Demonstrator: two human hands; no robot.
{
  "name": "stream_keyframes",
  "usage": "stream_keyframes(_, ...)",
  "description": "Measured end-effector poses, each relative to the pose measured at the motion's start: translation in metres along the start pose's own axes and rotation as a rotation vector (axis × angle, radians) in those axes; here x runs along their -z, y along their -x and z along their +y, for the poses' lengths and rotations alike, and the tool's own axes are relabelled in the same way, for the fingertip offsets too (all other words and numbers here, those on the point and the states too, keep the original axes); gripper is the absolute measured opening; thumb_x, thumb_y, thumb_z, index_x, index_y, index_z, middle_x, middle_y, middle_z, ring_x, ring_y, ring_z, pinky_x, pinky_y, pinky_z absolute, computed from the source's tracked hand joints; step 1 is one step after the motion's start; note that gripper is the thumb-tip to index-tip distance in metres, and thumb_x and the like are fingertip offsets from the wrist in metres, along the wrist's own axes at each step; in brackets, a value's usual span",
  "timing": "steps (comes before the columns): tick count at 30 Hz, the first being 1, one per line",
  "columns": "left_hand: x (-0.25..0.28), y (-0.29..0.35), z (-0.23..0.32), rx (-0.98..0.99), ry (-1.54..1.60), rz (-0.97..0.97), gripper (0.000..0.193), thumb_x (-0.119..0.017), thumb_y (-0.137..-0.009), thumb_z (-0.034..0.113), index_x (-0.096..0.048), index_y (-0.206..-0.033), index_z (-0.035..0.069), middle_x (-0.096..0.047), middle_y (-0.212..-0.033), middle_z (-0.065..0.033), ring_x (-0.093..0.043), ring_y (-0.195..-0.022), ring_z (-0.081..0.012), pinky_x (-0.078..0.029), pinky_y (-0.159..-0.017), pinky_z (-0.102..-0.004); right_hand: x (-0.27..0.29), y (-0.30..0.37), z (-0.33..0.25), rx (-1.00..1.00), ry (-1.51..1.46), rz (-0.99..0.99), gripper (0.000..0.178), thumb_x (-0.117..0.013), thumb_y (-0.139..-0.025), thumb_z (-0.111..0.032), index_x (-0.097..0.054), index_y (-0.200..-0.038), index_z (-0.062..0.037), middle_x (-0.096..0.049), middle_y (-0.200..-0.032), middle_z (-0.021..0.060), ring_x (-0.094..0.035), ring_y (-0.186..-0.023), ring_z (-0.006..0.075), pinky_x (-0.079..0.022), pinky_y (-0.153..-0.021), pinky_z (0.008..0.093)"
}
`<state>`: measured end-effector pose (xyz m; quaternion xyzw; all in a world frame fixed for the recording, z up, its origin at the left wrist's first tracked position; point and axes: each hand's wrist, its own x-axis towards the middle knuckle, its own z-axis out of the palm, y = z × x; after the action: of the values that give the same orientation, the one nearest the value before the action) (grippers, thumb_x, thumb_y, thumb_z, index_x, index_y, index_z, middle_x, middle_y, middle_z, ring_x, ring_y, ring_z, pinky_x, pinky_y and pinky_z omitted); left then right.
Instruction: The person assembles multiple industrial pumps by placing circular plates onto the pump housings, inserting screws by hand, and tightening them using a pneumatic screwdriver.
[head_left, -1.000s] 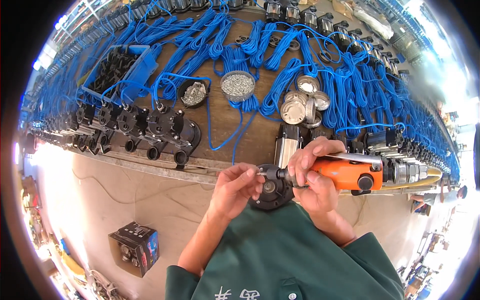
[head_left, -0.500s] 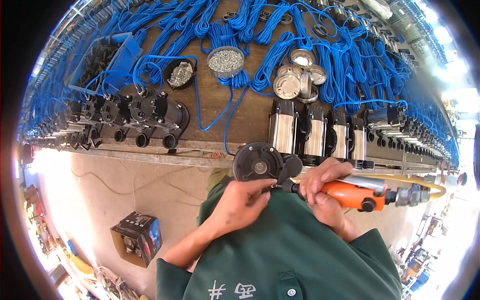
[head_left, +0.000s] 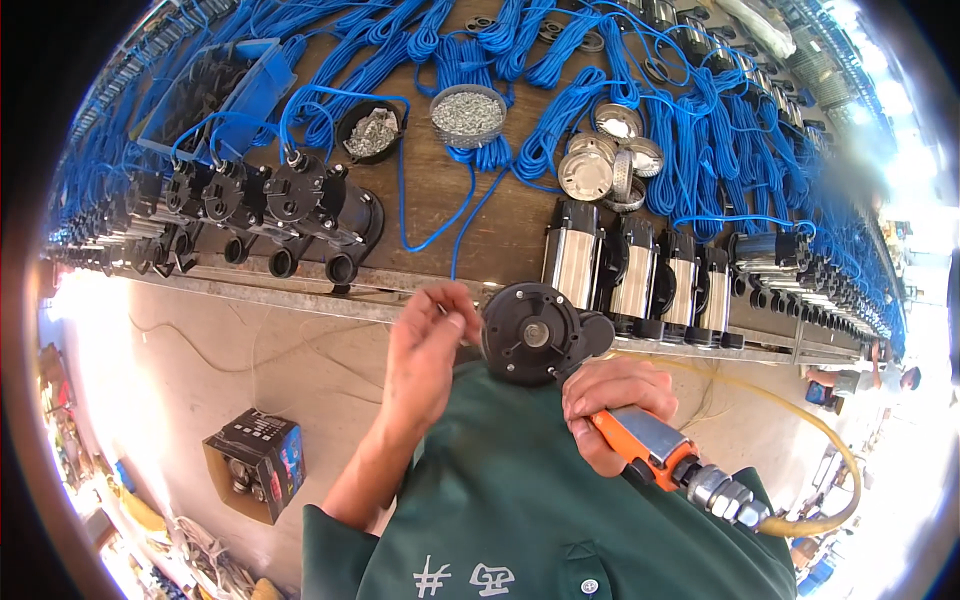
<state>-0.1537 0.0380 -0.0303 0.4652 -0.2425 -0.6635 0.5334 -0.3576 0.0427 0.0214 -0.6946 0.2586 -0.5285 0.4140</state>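
A round black pump housing (head_left: 535, 333) with screws around its rim faces up at the bench's front edge, close to my body. My right hand (head_left: 615, 400) is wrapped round an orange and silver air screwdriver (head_left: 650, 447), whose front end meets the housing's lower right side. The driver's tip is hidden by my fingers. Just left of the housing, my left hand (head_left: 428, 345) is raised with thumb and fingertips pinched together; whatever they hold is too small to make out. A blue cable (head_left: 458, 240) runs from the bench towards the housing.
A bowl of screws (head_left: 468, 115) and a black dish (head_left: 370, 132) stand on the bench (head_left: 440, 200) among coiled blue cables. Silver-bodied pumps (head_left: 572, 255) line the right front edge, black pumps (head_left: 305, 200) the left. A yellow air hose (head_left: 850, 450) loops right. On the floor sits a cardboard box (head_left: 255, 465).
My left hand has come away from the housing's lower right to its left side. My right hand has shifted left, and the driver's rear end has swung down towards me.
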Motion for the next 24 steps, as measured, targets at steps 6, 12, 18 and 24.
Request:
stream_keyframes(6,0.014,-0.008,-0.002,0.098,0.226,0.011,0.020,-0.045,-0.098,0.008,-0.051,-0.113,-0.004,-0.065,-0.101,-0.0187,-0.068,-0.086,-0.0243,-0.056,-0.071,-0.0300,-0.004,-0.002,0.000,-0.025,0.038,-0.003,0.024,-0.061,-0.064,0.006,-0.060,-0.087,-0.0017,-0.063,-0.069,0.0084,-0.065,-0.058,0.0217,-0.053,-0.054,0.0291)
stream_keyframes(12,0.003,0.008,-0.001,0.219,0.196,-0.058,0.019,-0.049,-0.099,0.015,-0.053,-0.109,-0.001,-0.067,-0.088,-0.0154,-0.067,-0.068,-0.0206,-0.054,-0.055,-0.0278,-0.004,-0.018,-0.020,-0.091,-0.058,0.089,0.025,-0.062,-0.061,0.005,-0.061,-0.085,0.0008,-0.063,-0.068,0.0112,-0.064,-0.059,0.0202,-0.053,-0.055,0.0282)
stream_keyframes(18,-0.002,0.022,-0.002,0.414,0.428,-0.176,0.019,-0.054,-0.097,0.017,-0.060,-0.100,-0.001,-0.065,-0.080,-0.0091,-0.061,-0.060,-0.0165,-0.048,-0.050,-0.0265,-0.001,-0.044,-0.021,-0.147,-0.439,0.083,0.034,-0.054,-0.081,0.005,-0.046,-0.112,-0.0061,-0.052,-0.084,0.0097,-0.056,-0.063,0.0175,-0.050,-0.067,0.0377)
stream_keyframes(24,-0.009,0.029,-0.003,0.436,0.552,-0.157,0.020,-0.052,-0.098,0.018,-0.059,-0.101,-0.001,-0.065,-0.078,-0.0079,-0.060,-0.060,-0.0147,-0.047,-0.052,-0.0250,-0.005,-0.046,-0.017,-0.152,-0.491,0.071,0.035,-0.053,-0.080,0.005,-0.048,-0.112,-0.0065,-0.053,-0.085,0.0093,-0.056,-0.062,0.0174,-0.049,-0.067,0.0379)
